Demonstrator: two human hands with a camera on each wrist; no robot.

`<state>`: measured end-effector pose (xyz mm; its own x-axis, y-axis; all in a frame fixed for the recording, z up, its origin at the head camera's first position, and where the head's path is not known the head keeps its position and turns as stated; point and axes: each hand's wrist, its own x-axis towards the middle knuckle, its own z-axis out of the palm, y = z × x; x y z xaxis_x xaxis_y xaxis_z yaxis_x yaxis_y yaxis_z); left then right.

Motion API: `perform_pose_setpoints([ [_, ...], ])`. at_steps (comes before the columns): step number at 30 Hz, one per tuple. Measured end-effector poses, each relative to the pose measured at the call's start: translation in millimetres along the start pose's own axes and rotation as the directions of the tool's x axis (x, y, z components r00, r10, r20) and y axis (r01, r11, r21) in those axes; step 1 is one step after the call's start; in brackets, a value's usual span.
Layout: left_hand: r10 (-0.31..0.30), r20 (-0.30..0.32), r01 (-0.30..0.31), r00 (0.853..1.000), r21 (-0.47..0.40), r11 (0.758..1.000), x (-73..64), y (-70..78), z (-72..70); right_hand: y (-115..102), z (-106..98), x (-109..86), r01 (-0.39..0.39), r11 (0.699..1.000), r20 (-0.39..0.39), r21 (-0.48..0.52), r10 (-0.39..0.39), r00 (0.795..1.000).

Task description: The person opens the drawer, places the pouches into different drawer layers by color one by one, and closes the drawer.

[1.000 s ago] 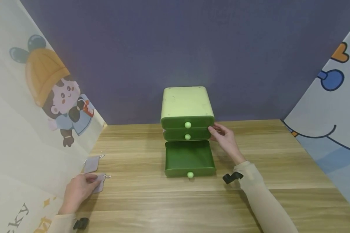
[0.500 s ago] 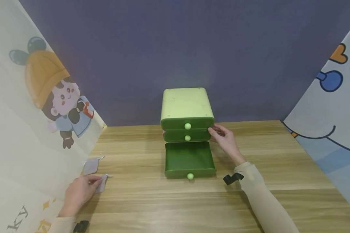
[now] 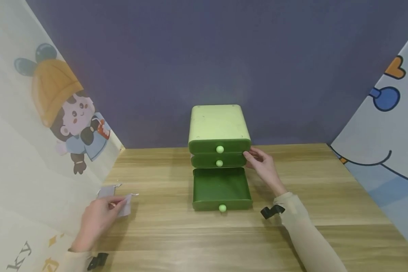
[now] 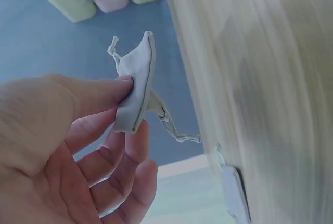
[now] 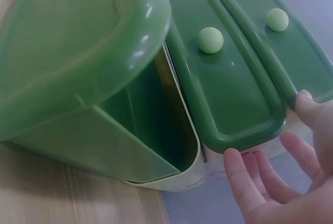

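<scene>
In the head view my left hand (image 3: 100, 216) pinches a small grey drawstring pouch (image 3: 125, 208) between thumb and fingers. The left wrist view shows this pouch (image 4: 134, 86) lifted off the table, its cords hanging loose. A second grey pouch (image 3: 106, 191) lies behind, partly covered by the left hand. A light green cabinet (image 3: 219, 122) stands at the back with dark green drawers; its bottom drawer (image 3: 205, 206) is pulled out and looks bare inside. My right hand (image 3: 265, 169) touches the cabinet's right side with extended fingers, the thumb at a drawer's front edge (image 5: 291, 96).
The wooden table (image 3: 176, 241) spreads in front of the cabinet. A dark blue wall (image 3: 156, 75) rises behind it. Printed panels flank both sides, the left one (image 3: 23, 196) close to my left hand.
My left hand has taken the nearer pouch up off the table and moved it slightly right and away from me. The right hand has stayed at the cabinet's side.
</scene>
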<state>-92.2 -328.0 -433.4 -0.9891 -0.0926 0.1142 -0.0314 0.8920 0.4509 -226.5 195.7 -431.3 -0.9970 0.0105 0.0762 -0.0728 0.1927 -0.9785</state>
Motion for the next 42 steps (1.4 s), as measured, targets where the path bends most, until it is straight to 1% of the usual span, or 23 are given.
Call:
perform_pose_setpoints([
  [3,0.019,-0.010,-0.019,1.000,-0.011,1.000,1.2,7.7,2.3,1.4,0.4,0.5,0.000,1.000,-0.006,0.004,0.000,1.000],
  [9,0.082,-0.041,-0.083,0.996,-0.042,0.996,2.3,21.0,8.3,0.4,0.5,-0.3,0.001,1.000,0.002,0.013,-0.001,1.000],
  [13,0.077,-0.038,-0.079,0.996,-0.065,0.995,1.0,30.5,10.5,0.3,-0.1,-1.2,-0.002,1.000,-0.004,0.014,0.002,1.000],
  [15,0.081,-0.039,-0.083,0.996,-0.067,0.994,0.6,35.3,11.5,0.1,-0.3,-1.6,-0.003,1.000,-0.005,0.009,0.003,1.000],
  [19,0.096,-0.039,-0.099,0.995,-0.098,0.990,1.7,43.3,15.0,0.0,-0.8,-1.9,-0.004,1.000,-0.006,0.002,0.004,1.000],
  [26,0.124,-0.033,-0.128,0.992,-0.141,0.982,3.5,50.4,22.2,0.4,-1.1,-0.9,-0.003,1.000,-0.001,-0.011,0.003,1.000],
  [34,0.145,-0.055,-0.152,0.988,-0.160,0.975,3.4,57.6,22.8,-0.6,-1.2,-1.1,-0.001,1.000,0.005,-0.005,0.001,1.000],
  [37,0.145,-0.060,-0.153,0.988,-0.173,0.973,4.2,60.3,24.1,-0.4,-1.0,-1.1,0.000,1.000,0.003,-0.005,0.000,1.000],
  [42,0.134,-0.041,-0.140,0.990,-0.204,0.969,5.7,64.3,28.0,0.0,-0.9,-1.9,0.006,1.000,-0.001,-0.004,-0.006,1.000],
])
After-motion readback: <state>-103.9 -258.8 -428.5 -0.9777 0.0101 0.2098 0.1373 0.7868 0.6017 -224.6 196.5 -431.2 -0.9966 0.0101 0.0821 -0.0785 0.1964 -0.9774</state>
